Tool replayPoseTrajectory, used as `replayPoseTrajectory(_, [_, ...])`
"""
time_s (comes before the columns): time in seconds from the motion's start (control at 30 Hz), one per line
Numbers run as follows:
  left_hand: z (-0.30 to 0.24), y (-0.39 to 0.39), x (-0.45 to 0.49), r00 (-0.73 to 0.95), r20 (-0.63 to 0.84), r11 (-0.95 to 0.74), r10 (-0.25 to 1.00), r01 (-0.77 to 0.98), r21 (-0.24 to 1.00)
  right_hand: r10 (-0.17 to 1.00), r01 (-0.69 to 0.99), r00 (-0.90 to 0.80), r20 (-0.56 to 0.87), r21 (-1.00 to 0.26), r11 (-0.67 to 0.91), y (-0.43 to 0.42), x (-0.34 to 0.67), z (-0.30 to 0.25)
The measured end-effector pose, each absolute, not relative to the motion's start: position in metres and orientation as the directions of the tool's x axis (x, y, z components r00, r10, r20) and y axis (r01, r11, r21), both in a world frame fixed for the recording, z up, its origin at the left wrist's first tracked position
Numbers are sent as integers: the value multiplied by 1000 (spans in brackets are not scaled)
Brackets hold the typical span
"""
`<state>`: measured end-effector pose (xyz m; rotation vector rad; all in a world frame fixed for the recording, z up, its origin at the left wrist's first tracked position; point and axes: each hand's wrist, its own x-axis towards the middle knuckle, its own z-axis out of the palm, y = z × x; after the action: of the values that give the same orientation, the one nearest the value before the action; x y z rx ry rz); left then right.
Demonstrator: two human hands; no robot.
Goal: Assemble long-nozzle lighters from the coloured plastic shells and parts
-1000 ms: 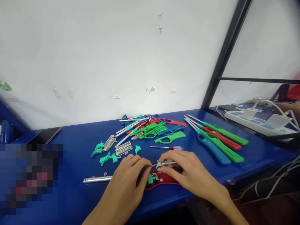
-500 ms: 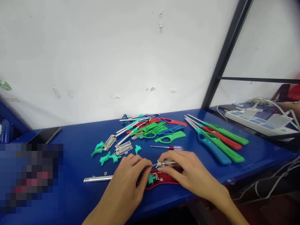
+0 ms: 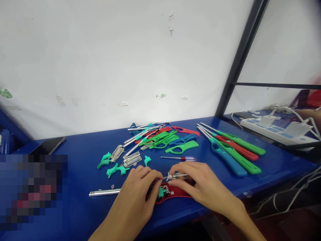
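Observation:
My right hand [image 3: 200,182] pinches a clear lighter fuel tank [image 3: 178,175] with a whitish valve end pointing left. My left hand [image 3: 141,187] has thumb and index finger closed on a thin pale tube [image 3: 165,177] just left of that valve; the fingers partly hide it. Under both hands lies an opened red lighter handle shell [image 3: 179,192], holding a teal trigger [image 3: 162,192] and loose white wire. A silver lighter barrel [image 3: 104,192] sticks out left from beneath my left hand.
Behind the hands lie a screwdriver [image 3: 179,158], clear fuel tanks [image 3: 132,159], teal triggers [image 3: 116,170] and green shells [image 3: 182,147]. Several whole lighters [image 3: 229,157] rest at right, near a power strip [image 3: 278,130]. A phone [image 3: 47,145] lies at left.
Both hands stay almost where they were. The tank's valve end has shifted very slightly left, toward my left fingertips.

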<state>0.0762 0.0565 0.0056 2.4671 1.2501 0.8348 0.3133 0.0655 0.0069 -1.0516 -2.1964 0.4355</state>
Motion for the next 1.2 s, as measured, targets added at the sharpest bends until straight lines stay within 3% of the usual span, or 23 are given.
replayPoseTrajectory(0.47, [6, 56, 78, 482, 367, -605, 796, 641, 471, 702, 518, -512, 495, -475, 712, 68, 315, 3])
replayPoseTrajectory(1.2, [5, 51, 80, 497, 380, -625, 781, 626, 467, 676, 516, -537, 504, -437, 736, 68, 315, 0])
